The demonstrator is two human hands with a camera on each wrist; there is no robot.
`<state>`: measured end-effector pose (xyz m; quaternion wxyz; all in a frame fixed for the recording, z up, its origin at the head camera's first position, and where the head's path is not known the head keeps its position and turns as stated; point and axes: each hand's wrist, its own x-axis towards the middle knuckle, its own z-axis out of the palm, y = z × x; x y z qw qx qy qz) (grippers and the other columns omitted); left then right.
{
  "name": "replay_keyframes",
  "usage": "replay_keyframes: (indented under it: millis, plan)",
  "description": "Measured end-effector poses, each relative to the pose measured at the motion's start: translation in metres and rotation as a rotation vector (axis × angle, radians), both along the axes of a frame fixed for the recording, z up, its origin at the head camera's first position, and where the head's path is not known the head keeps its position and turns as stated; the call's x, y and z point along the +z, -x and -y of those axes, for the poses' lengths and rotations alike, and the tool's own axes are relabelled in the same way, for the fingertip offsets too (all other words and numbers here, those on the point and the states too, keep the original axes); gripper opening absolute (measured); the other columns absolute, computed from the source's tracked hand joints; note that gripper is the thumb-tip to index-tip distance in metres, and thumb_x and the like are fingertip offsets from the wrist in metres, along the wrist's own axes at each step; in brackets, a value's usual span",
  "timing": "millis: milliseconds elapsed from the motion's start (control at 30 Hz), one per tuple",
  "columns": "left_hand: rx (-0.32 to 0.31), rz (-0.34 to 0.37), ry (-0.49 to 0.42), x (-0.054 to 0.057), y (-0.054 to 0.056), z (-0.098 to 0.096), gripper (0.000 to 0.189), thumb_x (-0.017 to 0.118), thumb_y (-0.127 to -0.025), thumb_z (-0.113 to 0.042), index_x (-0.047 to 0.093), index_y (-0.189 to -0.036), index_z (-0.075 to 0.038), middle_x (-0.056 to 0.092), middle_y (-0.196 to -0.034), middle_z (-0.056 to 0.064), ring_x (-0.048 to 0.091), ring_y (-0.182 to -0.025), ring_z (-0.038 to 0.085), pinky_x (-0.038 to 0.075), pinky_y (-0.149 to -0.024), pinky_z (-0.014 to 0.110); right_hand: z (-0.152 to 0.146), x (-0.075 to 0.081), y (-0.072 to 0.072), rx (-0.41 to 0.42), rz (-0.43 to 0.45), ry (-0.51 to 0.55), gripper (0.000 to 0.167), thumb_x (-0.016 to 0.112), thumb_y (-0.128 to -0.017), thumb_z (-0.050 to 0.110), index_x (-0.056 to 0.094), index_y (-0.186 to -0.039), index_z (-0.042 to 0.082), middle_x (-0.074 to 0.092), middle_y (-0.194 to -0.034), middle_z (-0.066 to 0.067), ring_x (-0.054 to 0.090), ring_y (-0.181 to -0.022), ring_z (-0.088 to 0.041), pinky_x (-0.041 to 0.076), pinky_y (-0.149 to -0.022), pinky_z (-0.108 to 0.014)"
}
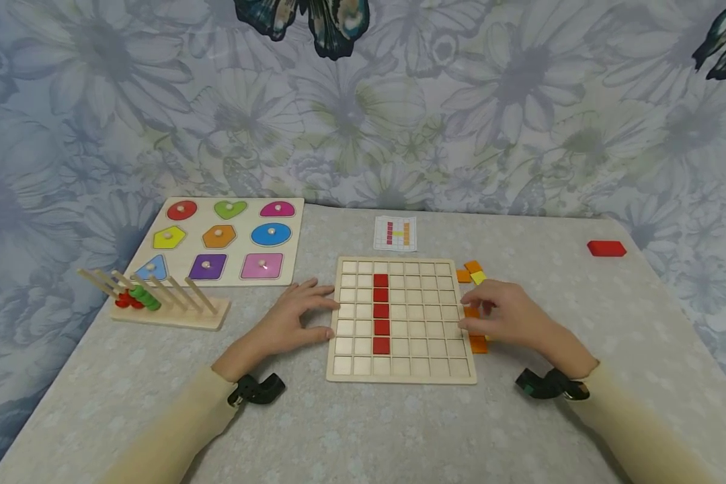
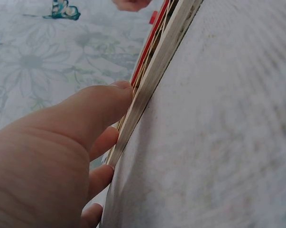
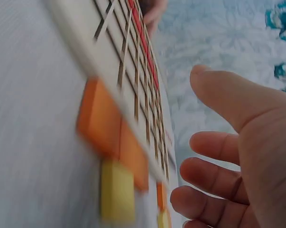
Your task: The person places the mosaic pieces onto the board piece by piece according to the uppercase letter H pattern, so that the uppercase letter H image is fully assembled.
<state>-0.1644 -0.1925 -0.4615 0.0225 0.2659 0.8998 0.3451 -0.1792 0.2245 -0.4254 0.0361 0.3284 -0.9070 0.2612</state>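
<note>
A wooden grid board (image 1: 402, 378) lies in the middle of the table, with several red square tiles (image 1: 380, 311) standing in one column left of its centre. My left hand (image 1: 290, 319) rests against the board's left edge; in the left wrist view the thumb (image 2: 109, 100) and fingertips touch its side. Over the right edge hovers my right hand (image 1: 505, 312), fingers loosely bent, thumb apart from them and nothing between. Orange tiles (image 1: 478, 345) and yellow tiles (image 3: 118, 190) lie along that edge, partly hidden under the hand in the head view.
Behind the board lies a small pattern card (image 1: 395, 234). A shape puzzle with knobs (image 1: 236, 255) is at the back left, and a wooden peg stand (image 1: 175, 316) with red and green pieces sits before it. One red block (image 1: 607, 249) lies far right. A patterned wall closes the back.
</note>
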Motion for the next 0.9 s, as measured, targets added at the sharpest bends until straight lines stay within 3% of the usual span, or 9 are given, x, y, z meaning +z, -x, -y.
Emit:
replay_keyframes:
  millis: [167, 433, 900]
  plan:
    - [-0.002, -0.007, -0.008, 0.001, -0.001, 0.002, 0.044, 0.083, -0.084, -0.026, 0.072, -0.124, -0.013, 0.055, -0.150, 0.019, 0.032, -0.150, 0.051, 0.014, -0.120, 0.075, -0.032, -0.006, -0.006, -0.071, -0.052, -0.007, 0.031, 0.092, -0.073, 0.021, 0.077, -0.098, 0.010, 0.067, -0.082, 0.004, 0.051, -0.069, -0.005, 0.047, -0.060, -0.023]
    - [-0.008, 0.000, -0.014, 0.001, -0.001, 0.000, 0.043, 0.083, -0.084, -0.025, 0.072, -0.124, -0.013, 0.056, -0.150, 0.019, 0.032, -0.150, 0.051, 0.014, -0.120, 0.075, -0.056, -0.010, -0.019, -0.168, -0.021, -0.076, 0.035, 0.092, -0.072, 0.024, 0.077, -0.099, 0.008, 0.068, -0.083, 0.004, 0.050, -0.069, -0.004, 0.046, -0.060, -0.021]
    - [-0.004, 0.003, -0.010, 0.001, -0.002, 0.001, 0.043, 0.083, -0.084, -0.025, 0.072, -0.124, -0.013, 0.055, -0.150, 0.019, 0.032, -0.150, 0.050, 0.014, -0.120, 0.074, -0.058, -0.019, -0.022, -0.180, 0.036, -0.054, 0.035, 0.091, -0.074, 0.024, 0.077, -0.103, 0.010, 0.065, -0.085, 0.006, 0.047, -0.072, -0.003, 0.042, -0.061, -0.020]
